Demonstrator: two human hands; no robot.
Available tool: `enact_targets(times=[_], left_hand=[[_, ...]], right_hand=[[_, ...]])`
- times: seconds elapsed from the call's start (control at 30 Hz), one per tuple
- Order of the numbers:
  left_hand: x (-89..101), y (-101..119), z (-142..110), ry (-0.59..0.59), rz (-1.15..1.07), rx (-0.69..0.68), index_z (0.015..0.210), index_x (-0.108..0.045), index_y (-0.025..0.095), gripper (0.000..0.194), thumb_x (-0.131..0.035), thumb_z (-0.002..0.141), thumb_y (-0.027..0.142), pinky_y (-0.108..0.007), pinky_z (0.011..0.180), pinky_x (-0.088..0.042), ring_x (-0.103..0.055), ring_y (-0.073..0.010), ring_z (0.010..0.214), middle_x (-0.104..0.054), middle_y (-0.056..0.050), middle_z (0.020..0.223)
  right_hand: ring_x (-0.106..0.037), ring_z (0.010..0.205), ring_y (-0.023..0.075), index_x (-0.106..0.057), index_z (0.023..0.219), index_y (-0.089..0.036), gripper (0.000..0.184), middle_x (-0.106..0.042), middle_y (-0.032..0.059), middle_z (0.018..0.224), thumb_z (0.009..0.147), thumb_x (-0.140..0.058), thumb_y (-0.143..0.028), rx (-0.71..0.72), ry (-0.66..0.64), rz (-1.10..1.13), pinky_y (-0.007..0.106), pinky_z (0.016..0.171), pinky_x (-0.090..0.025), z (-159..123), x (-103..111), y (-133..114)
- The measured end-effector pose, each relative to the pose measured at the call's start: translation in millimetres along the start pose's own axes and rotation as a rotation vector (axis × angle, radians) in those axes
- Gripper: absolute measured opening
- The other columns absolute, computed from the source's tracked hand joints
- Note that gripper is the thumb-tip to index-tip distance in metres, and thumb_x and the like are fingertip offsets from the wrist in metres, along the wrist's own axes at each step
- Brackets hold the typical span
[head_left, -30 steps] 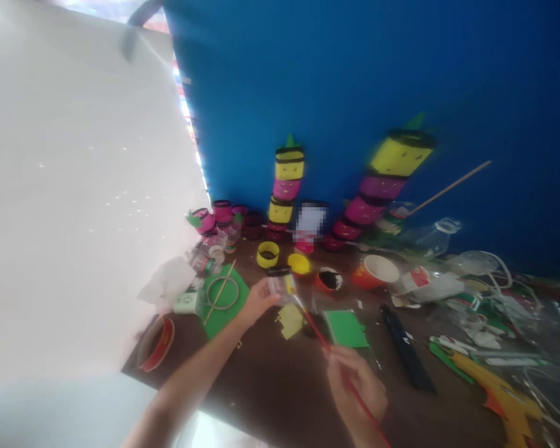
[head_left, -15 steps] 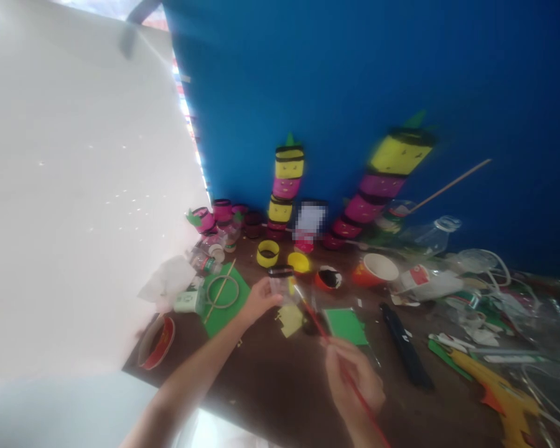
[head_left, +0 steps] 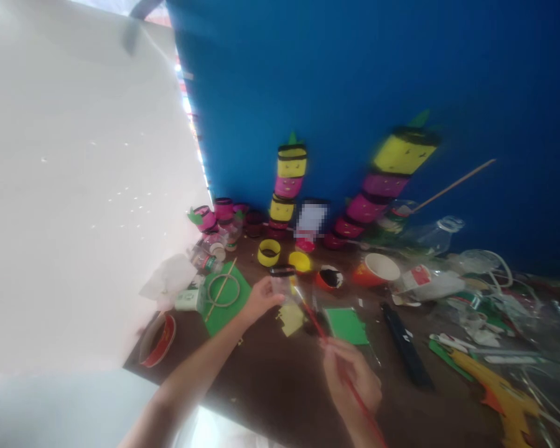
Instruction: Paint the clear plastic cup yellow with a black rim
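Observation:
My left hand (head_left: 264,297) grips a short clear plastic piece (head_left: 280,285) with a black band round its rim and some yellow on its right side. In my right hand (head_left: 352,376) is a long red paintbrush (head_left: 316,322), slanting up to the left. The brush tip meets the yellow side of the clear piece. Just beyond stand a yellow ring (head_left: 269,252) with a dark inside and a round yellow paint container (head_left: 300,262). A red cup with dark contents (head_left: 329,278) is to their right. Pale yellow scraps (head_left: 291,319) lie beneath my left hand.
Several painted stacks (head_left: 287,177) lean on the blue wall. Green sheets (head_left: 348,326), a black case (head_left: 406,348) and a yellow glue gun (head_left: 499,379) lie on the brown table. A paper cup (head_left: 377,269) and clear bottles (head_left: 429,239) crowd the right; a red-rimmed ring (head_left: 158,341) sits left.
The view has shifted very slightly. My right hand and the brush have moved a little to the left; my left hand keeps hold of the clear piece.

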State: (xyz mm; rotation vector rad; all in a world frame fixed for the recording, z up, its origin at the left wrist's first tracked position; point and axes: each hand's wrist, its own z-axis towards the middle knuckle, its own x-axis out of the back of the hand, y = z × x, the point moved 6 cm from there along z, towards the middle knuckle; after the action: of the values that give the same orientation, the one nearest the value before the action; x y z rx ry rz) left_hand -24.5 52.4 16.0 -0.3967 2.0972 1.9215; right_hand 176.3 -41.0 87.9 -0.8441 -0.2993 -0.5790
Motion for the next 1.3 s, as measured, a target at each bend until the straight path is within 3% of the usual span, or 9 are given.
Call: enact_targets(times=[0.17,0.27,0.47,0.6,0.77,0.9,1.0,1.3], left_hand=[[1.9,-1.7,1.3,0.021,-0.001,0.000,0.089,-0.060,0.015,0.059,-0.080,0.044,0.048,-0.039,0.086,-0.046,-0.063,-0.0221,0.088,-0.069,-0.007,0.088],[1.2,-2.2,1.5,0.018,-0.007,0.005,0.089,-0.060,0.015,0.059,-0.080,0.044,0.047,-0.040,0.087,-0.045,-0.063,-0.0227,0.090,-0.068,-0.007,0.089],[0.7,-2.9,1.4,0.018,-0.015,0.000,0.090,-0.061,0.015,0.059,-0.080,0.044,0.047,-0.041,0.088,-0.045,-0.063,-0.0237,0.091,-0.068,-0.008,0.090],[2.3,-5.1,2.5,0.020,-0.005,-0.005,0.093,-0.061,0.015,0.060,-0.080,0.046,0.048,-0.042,0.089,-0.045,-0.062,-0.0253,0.093,-0.068,-0.009,0.091],[4.2,-5.5,3.3,0.041,0.011,-0.030,0.095,-0.061,0.015,0.061,-0.078,0.048,0.050,-0.042,0.090,-0.045,-0.063,-0.0258,0.095,-0.069,-0.009,0.093],[5.1,-1.9,2.0,0.078,-0.010,-0.045,0.099,-0.061,0.015,0.059,-0.076,0.052,0.048,-0.042,0.091,-0.045,-0.063,-0.0257,0.096,-0.070,-0.009,0.096],[5.5,1.6,0.9,0.103,-0.008,-0.056,0.101,-0.062,0.013,0.057,-0.074,0.057,0.047,-0.043,0.092,-0.044,-0.062,-0.0265,0.097,-0.069,-0.012,0.099],[6.7,0.8,0.6,0.098,0.027,-0.072,0.100,-0.064,0.012,0.052,-0.071,0.061,0.047,-0.042,0.094,-0.043,-0.063,-0.0257,0.098,-0.069,-0.012,0.102]], right_hand=[[-0.067,0.068,0.0139,-0.059,0.080,-0.020,0.004,-0.069,0.0049,0.079,0.080,-0.057,-0.023,-0.032,-0.040,-0.063,0.022,0.062,-0.056,-10.5,8.3,-6.1],[-0.067,0.069,0.0145,-0.057,0.080,-0.019,0.001,-0.068,0.0043,0.077,0.079,-0.057,-0.019,-0.008,0.003,0.004,0.023,0.063,-0.056,-13.0,12.9,-10.5],[-0.068,0.070,0.0144,-0.058,0.082,-0.019,0.003,-0.069,0.0049,0.080,0.079,-0.057,-0.018,-0.031,0.016,0.015,0.024,0.064,-0.056,-0.6,5.4,-13.3],[-0.067,0.069,0.0146,-0.059,0.079,-0.019,0.002,-0.069,0.0046,0.077,0.079,-0.058,-0.019,-0.027,0.002,-0.035,0.025,0.067,-0.056,-7.1,7.6,-10.4],[-0.067,0.064,0.0147,-0.058,0.082,-0.018,0.004,-0.066,0.0046,0.077,0.079,-0.058,-0.020,-0.129,0.099,0.213,0.024,0.059,-0.056,-13.6,23.9,-1.6],[-0.068,0.068,0.0157,-0.061,0.087,-0.017,0.013,-0.069,0.0067,0.079,0.081,-0.056,-0.028,-0.338,0.089,0.200,0.025,0.064,-0.056,8.0,20.4,10.4],[-0.068,0.069,0.0175,-0.063,0.088,-0.017,0.021,-0.071,0.0076,0.081,0.079,-0.058,-0.035,-0.401,0.056,0.168,0.026,0.063,-0.056,33.0,7.9,21.0],[-0.066,0.066,0.0187,-0.066,0.082,-0.018,0.025,-0.070,0.0061,0.074,0.078,-0.053,-0.039,-0.258,-0.098,-0.017,0.031,0.066,-0.051,89.8,-36.0,55.1]])
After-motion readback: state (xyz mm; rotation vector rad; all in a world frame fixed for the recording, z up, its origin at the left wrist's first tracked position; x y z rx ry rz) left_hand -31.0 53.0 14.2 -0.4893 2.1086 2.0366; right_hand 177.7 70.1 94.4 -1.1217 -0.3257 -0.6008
